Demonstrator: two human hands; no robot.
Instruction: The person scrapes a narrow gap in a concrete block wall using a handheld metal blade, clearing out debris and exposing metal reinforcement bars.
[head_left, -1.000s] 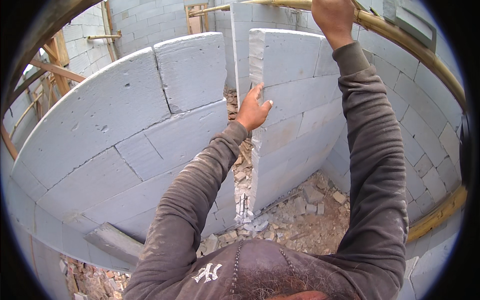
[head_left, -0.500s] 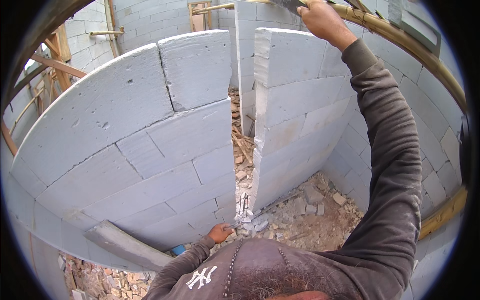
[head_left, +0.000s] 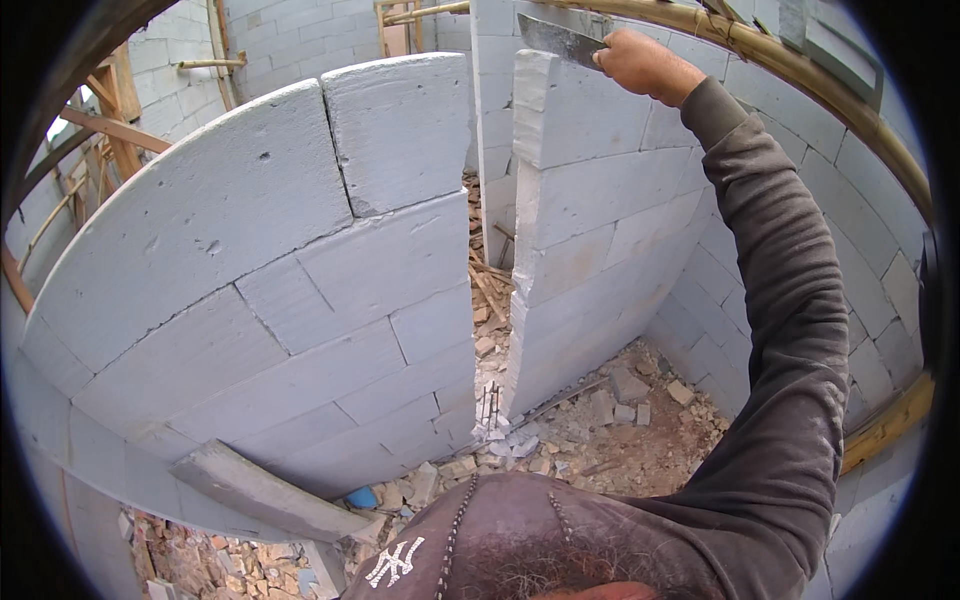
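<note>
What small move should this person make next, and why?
Perhaps scrape the blade down the rough end of the right-hand wall: the right hand holds it near that end's top, and the surface there looks uneven.

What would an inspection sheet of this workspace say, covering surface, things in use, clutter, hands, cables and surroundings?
Surface: dirt ground, strewn with rubble.
Things in use: flat metal blade at the top of the right block wall; contact unclear.
Clutter: grey slab lying slantwise near the foot of the left block wall; small blue object, kind unclear.
Hands: right hand grips the blade at its near end; left hand out of view.
Cables: nothing seen.
Surroundings: bamboo pole overhead, timber at far left, further block walls behind.
</note>
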